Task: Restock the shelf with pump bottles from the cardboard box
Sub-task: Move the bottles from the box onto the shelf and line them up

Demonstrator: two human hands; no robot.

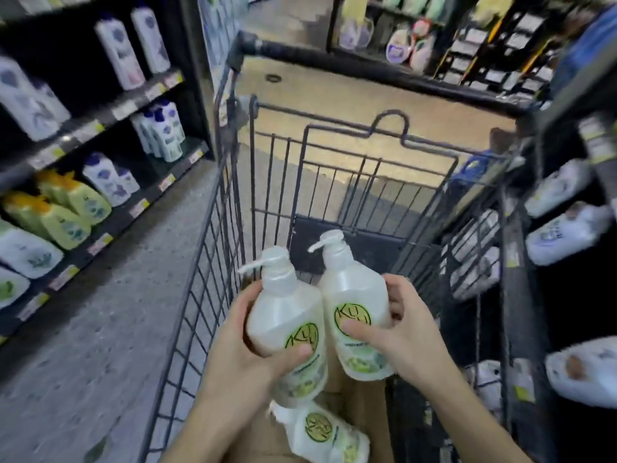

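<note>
Two white pump bottles with green round logos are held upright above a wire cart. My left hand (pixel 247 342) grips the left pump bottle (pixel 287 315) around its body. My right hand (pixel 397 332) grips the right pump bottle (pixel 354 295), thumb across the logo. Below them a third pump bottle (pixel 324 432) lies on its side in the brown cardboard box (pixel 364 399), which sits inside the cart. The left shelf (pixel 100 228) holds white and yellow bottles behind price tags.
The black wire cart (pixel 213 262) surrounds the box, with its handle bar (pixel 334 55) at the far end. A dark shelf unit (pixel 521 262) of white pouches stands close on the right. Grey floor (pixel 100 345) runs between the cart and the left shelf.
</note>
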